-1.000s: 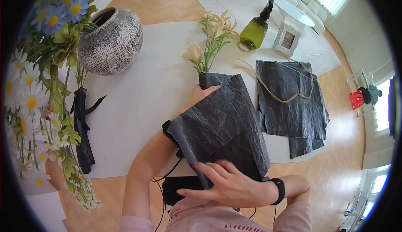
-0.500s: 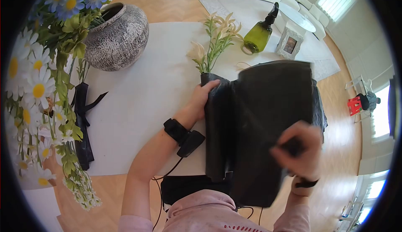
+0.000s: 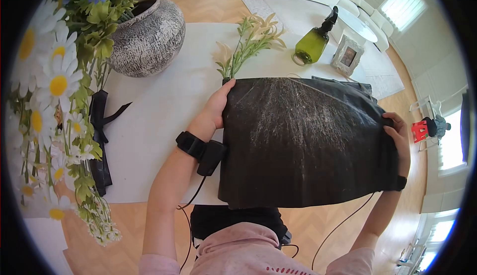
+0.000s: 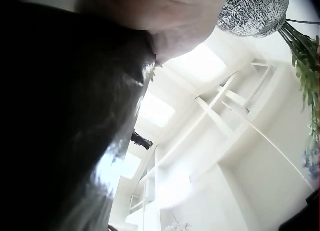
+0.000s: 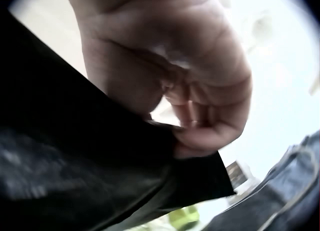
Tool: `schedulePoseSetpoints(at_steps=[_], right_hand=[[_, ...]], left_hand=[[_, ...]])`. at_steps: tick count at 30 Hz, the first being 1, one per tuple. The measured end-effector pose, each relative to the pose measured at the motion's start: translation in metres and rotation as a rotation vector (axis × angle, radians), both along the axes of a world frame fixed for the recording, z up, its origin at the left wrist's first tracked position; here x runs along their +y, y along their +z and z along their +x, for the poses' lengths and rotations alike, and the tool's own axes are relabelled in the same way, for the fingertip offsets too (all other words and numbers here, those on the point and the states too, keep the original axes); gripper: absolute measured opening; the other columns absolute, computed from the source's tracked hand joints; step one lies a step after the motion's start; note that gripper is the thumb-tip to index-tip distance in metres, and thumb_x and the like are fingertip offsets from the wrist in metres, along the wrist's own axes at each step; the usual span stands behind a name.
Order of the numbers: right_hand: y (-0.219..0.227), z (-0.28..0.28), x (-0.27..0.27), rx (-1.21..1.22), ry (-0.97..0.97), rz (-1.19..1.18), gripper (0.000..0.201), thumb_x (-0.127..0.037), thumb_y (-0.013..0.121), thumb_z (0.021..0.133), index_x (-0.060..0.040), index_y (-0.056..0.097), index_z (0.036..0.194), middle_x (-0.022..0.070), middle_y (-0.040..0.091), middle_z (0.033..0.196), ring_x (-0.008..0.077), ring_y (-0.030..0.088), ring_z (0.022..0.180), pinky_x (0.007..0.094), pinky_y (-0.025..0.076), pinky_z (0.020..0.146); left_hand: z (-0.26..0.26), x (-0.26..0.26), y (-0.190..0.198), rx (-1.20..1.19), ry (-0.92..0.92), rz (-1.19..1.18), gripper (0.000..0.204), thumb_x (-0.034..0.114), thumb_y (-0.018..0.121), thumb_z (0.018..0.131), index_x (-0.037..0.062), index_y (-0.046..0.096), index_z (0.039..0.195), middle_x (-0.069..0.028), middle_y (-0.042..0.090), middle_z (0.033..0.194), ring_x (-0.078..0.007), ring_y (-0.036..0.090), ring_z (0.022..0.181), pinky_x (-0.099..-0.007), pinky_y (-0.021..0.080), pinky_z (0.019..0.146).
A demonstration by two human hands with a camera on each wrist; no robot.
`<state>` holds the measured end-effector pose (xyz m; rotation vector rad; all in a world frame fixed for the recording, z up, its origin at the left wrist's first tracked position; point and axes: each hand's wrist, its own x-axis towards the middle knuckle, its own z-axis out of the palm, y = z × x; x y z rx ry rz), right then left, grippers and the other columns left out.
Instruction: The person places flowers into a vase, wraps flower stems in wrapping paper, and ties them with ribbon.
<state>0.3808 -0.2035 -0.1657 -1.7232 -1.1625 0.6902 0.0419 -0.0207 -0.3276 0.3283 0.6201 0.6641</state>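
Observation:
A sheet of black wrapping paper is spread wide between both hands, its pale crease marks fanning down from the top edge. Cream artificial lilies on green stems rise from behind its upper left corner. My left hand grips that left edge, thumb tip at the corner, other fingers hidden behind the paper. On the opposite side, my right hand pinches the right edge; the right wrist view shows the paper between thumb and curled fingers. In the left wrist view the left hand lies along the paper's border.
More black sheets lie partly covered on the white table. Behind stand a green spray bottle and a picture frame. At left are a speckled vase, daisies and a small black-wrapped bundle with a ribbon.
The black wrapping paper, folded over the left forearm before, has been swung open to the right. My right hand moved from near the body to the far right edge and pinches it.

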Motion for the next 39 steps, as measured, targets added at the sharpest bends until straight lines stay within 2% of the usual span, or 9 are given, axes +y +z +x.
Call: schedulePoseSetpoints(at_steps=[5, 13, 19, 23, 25, 29, 34, 37, 39], right_hand=[[-0.017, 0.015, 0.010, -1.066, 0.039, -0.141, 0.029, -0.006, 0.056, 0.070, -0.0017, 0.051, 0.098, 0.0130, 0.055, 0.090, 0.0208, 0.055, 0.078, 0.0285, 0.044, 0.069], [-0.036, -0.136, 0.050, -0.248, 0.912, -0.256, 0.018, -0.015, 0.051, 0.081, 0.0022, 0.055, 0.085, 0.0117, 0.061, 0.067, 0.0192, 0.061, 0.062, 0.0280, 0.046, 0.058], [-0.070, -0.187, 0.075, -0.159, 0.766, -0.322, 0.032, -0.028, 0.052, 0.081, 0.0037, 0.056, 0.083, 0.0144, 0.060, 0.069, 0.0221, 0.061, 0.066, 0.0294, 0.046, 0.061], [-0.087, -0.203, 0.071, -0.153, 0.786, -0.246, 0.033, -0.024, 0.057, 0.080, 0.0040, 0.048, 0.094, 0.0097, 0.056, 0.082, 0.0107, 0.052, 0.074, 0.0256, 0.043, 0.063], [-0.094, -0.211, 0.068, -0.002, 0.705, -0.205, 0.042, -0.028, 0.062, 0.072, 0.0032, 0.044, 0.094, 0.0151, 0.055, 0.075, 0.0213, 0.056, 0.069, 0.0310, 0.044, 0.061], [-0.098, -0.216, 0.059, 0.596, 0.559, -0.160, 0.033, -0.009, 0.056, 0.072, -0.0004, 0.042, 0.101, 0.0053, 0.050, 0.083, 0.0130, 0.049, 0.069, 0.0268, 0.042, 0.060], [-0.061, -0.197, 0.046, 0.878, 0.467, -0.310, 0.043, 0.001, 0.051, 0.070, -0.0024, 0.040, 0.112, 0.0081, 0.051, 0.092, 0.0147, 0.051, 0.084, 0.0279, 0.044, 0.069], [-0.051, -0.186, 0.041, 0.928, 0.422, -0.294, 0.045, 0.003, 0.049, 0.069, -0.0022, 0.041, 0.113, 0.0102, 0.051, 0.095, 0.0163, 0.051, 0.085, 0.0288, 0.044, 0.071], [-0.053, -0.179, 0.043, 0.962, 0.419, -0.291, 0.046, 0.003, 0.046, 0.068, -0.0025, 0.042, 0.113, 0.0107, 0.051, 0.096, 0.0172, 0.051, 0.084, 0.0283, 0.044, 0.071]], left_hand=[[0.007, 0.002, -0.008, 0.076, 0.081, 0.024, 0.039, 0.037, 0.040, 0.087, 0.0018, 0.053, 0.099, -0.0094, 0.059, 0.095, -0.0208, 0.056, 0.086, -0.0349, 0.044, 0.079], [0.014, -0.009, 0.006, 0.075, 0.072, 0.003, 0.041, 0.039, 0.040, 0.087, 0.0028, 0.055, 0.097, -0.0105, 0.060, 0.090, -0.0215, 0.058, 0.080, -0.0355, 0.046, 0.076], [0.021, -0.027, 0.023, 0.011, 0.153, 0.064, 0.038, 0.040, 0.041, 0.086, 0.0051, 0.055, 0.087, -0.0063, 0.059, 0.074, -0.0177, 0.056, 0.064, -0.0325, 0.047, 0.062], [0.024, -0.035, 0.029, 0.065, 0.142, 0.110, 0.034, 0.038, 0.049, 0.083, 0.0045, 0.054, 0.080, -0.0037, 0.054, 0.068, -0.0130, 0.051, 0.055, -0.0271, 0.043, 0.053], [0.026, -0.045, 0.048, 0.265, 0.159, 0.441, 0.035, 0.037, 0.052, 0.082, 0.0023, 0.054, 0.081, -0.0027, 0.054, 0.069, -0.0108, 0.050, 0.056, -0.0255, 0.041, 0.052], [0.008, -0.029, 0.051, 0.322, -0.127, 0.694, 0.044, 0.042, 0.045, 0.085, -0.0010, 0.054, 0.087, -0.0032, 0.055, 0.079, -0.0101, 0.049, 0.074, -0.0267, 0.039, 0.068], [-0.003, -0.014, 0.054, 0.351, 0.172, 1.044, 0.053, 0.049, 0.039, 0.085, -0.0003, 0.051, 0.100, -0.0019, 0.051, 0.091, -0.0123, 0.042, 0.088, -0.0287, 0.033, 0.082], [-0.025, -0.013, 0.056, 0.396, -0.423, 0.896, 0.047, 0.041, 0.049, 0.083, -0.0010, 0.050, 0.106, -0.0005, 0.054, 0.089, -0.0078, 0.046, 0.085, -0.0218, 0.037, 0.073], [-0.027, -0.005, 0.048, 0.173, -0.399, 0.988, 0.041, 0.032, 0.058, 0.079, -0.0001, 0.051, 0.104, -0.0006, 0.055, 0.083, -0.0041, 0.047, 0.074, -0.0180, 0.038, 0.062]])
